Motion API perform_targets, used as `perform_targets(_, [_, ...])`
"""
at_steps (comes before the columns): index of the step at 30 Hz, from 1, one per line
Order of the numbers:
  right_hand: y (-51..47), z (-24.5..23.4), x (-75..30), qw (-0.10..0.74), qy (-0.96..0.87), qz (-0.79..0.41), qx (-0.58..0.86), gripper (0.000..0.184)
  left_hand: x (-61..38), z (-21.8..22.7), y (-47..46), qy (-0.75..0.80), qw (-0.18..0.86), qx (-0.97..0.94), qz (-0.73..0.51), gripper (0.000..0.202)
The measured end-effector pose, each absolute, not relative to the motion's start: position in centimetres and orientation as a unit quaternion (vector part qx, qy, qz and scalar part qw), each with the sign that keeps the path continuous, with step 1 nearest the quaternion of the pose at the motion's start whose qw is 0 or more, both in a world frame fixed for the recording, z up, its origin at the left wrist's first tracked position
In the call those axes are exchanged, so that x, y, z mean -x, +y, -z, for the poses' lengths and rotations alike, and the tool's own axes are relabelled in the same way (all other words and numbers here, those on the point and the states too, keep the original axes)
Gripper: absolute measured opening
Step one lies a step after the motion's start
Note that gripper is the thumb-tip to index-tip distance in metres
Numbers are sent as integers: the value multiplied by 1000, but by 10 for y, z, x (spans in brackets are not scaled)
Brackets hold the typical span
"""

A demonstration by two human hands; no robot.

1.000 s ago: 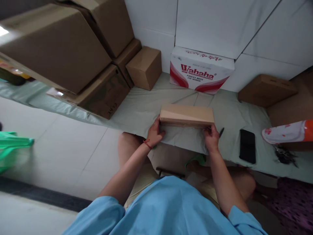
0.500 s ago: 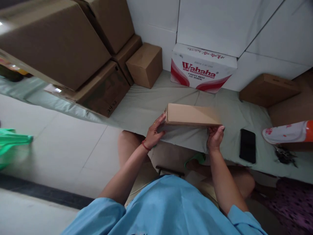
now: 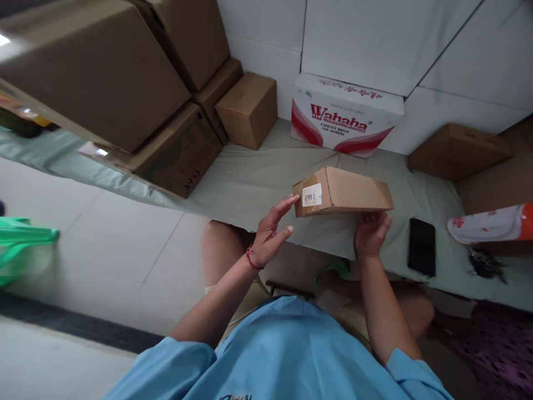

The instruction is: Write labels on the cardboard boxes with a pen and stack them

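A flat brown cardboard box (image 3: 360,190) is held up above the cloth-covered table, tilted, its left end turned toward me. On that end a white label (image 3: 312,195) shows printed digits, upside down. My right hand (image 3: 372,233) grips the box from below near its right end; part of the fingers is hidden under it. Beside the left end is my left hand (image 3: 270,233), a red cord on its wrist. Its fingers are stretched out with the thumb apart, and the fingertips are at the box's left edge, perhaps just touching it.
Large cardboard boxes (image 3: 91,72) are stacked at the left, with a small carton (image 3: 247,111) beside them. A white and red water carton (image 3: 345,114) stands against the wall. To the right lie a black phone (image 3: 422,247), keys (image 3: 485,264) and a white-orange cylinder (image 3: 487,224).
The box has turned and shifted right, bringing its labelled end into view. My left hand has loosened from that end and opened; my right hand still supports the box.
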State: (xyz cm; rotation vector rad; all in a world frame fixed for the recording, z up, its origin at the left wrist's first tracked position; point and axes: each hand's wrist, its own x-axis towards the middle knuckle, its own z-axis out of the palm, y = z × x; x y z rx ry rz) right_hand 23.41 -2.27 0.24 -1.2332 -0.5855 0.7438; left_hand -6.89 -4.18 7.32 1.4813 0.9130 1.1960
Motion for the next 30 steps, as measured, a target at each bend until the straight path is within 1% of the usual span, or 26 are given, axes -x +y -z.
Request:
perform_targets(5, [-26, -15, -233, 736, -250, -359, 516, 70, 64, -63, -39, 427, 481, -556, -527, 61])
perform_targets(9, [-32, -18, -224, 712, -265, -373, 532, 70, 71, -48, -33, 481, 534, -471, -511, 73])
perform_targets(11, [-39, -23, -214, 699, -284, -383, 533, 69, 76, -44, -31, 491, 560, -429, -511, 74])
perform_targets(13, [-48, -33, -202, 703, -312, -381, 513, 63, 82, -41, -27, 484, 577, -396, -525, 69])
perform_targets(16, [-66, -59, -185, 706, -387, -343, 484, 48, 92, -35, -16, 489, 588, -321, -558, 55])
perform_targets(20, [-87, -93, -173, 637, -526, -259, 500, 28, 101, -25, -1, 510, 606, -180, -584, 37])
perform_targets(23, [-96, -106, -171, 601, -598, -205, 489, 31, 102, -21, 3, 487, 630, -106, -596, 26])
perform_targets(25, [-98, -108, -171, 593, -602, -195, 498, 33, 102, -20, 2, 475, 638, -90, -599, 23])
perform_targets(28, [-99, -102, -173, 602, -561, -217, 525, 31, 100, -18, -2, 462, 641, -116, -602, 27])
perform_targets(30, [-97, -95, -176, 608, -535, -243, 534, 35, 98, -16, -5, 452, 632, -149, -611, 29])
